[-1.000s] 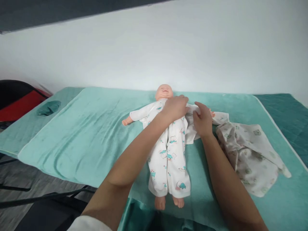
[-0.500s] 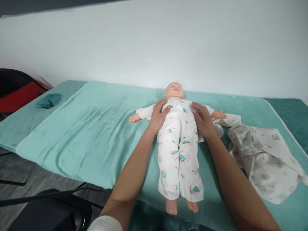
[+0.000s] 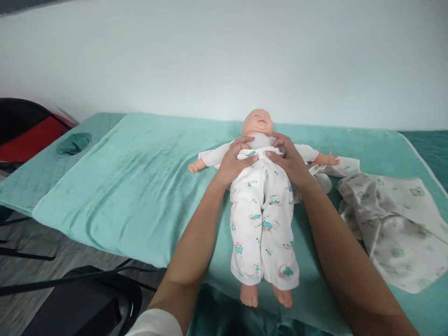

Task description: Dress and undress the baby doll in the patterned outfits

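Note:
A baby doll (image 3: 258, 122) lies on its back with its arms spread to the sides. White printed baby trousers (image 3: 261, 210) cover its legs and reach up to its chest, where the waistband is bunched. On the left side of that waistband is my left hand (image 3: 236, 161), closed on the cloth with the thumb across the front. My right hand (image 3: 287, 158) grips the waistband on the other side, its thumb near the middle and fingers by the doll's neck. A white top (image 3: 219, 154) shows on the doll's arms and upper chest.
The doll lies on a bed with a green cover (image 3: 140, 186). To the right are a folded printed cloth (image 3: 395, 228) and another white printed garment (image 3: 345, 166), partly beneath the doll's arm. A black chair (image 3: 84, 298) stands at the near left, and a white wall (image 3: 224, 60) rises behind.
The trousers' top edge has come down from the doll's neck and bunched, baring some white top. My hands have moved inward, from the doll's sides onto the waistband. The view has shifted slightly.

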Available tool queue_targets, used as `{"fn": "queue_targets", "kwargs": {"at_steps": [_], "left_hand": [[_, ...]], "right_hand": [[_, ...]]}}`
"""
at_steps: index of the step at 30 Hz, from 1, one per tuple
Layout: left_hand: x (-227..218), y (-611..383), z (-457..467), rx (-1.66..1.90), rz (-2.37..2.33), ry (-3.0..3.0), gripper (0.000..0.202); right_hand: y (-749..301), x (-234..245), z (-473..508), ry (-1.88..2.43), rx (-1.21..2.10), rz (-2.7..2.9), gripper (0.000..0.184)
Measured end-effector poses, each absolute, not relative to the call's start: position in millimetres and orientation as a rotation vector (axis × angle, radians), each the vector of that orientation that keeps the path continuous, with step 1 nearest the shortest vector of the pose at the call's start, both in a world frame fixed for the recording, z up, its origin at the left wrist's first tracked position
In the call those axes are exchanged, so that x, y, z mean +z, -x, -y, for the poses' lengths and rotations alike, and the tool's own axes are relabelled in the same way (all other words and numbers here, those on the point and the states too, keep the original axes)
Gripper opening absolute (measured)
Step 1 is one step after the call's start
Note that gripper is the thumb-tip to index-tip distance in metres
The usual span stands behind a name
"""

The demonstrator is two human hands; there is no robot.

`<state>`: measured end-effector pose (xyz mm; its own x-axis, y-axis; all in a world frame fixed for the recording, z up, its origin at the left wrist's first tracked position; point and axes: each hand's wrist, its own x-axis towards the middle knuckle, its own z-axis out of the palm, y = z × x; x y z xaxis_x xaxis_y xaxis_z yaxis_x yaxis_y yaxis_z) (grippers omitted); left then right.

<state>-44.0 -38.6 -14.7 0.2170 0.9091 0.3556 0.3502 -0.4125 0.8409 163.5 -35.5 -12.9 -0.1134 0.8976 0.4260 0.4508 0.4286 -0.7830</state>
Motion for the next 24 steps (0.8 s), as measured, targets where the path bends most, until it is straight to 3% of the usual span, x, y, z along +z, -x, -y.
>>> {"fn": "queue_targets", "kwargs": {"at_steps": [15,24], "left_hand": [[-18,45,44,1.273,-1.183,-1.952,0.015],[-31,44,44,1.499,-1.311,-1.946,0.019]], "right_hand": [[-188,-12,89,1.101,0.718,1.494,0.06],[-202,-14,96,1.407,0.797,1.776,0.05]]}}
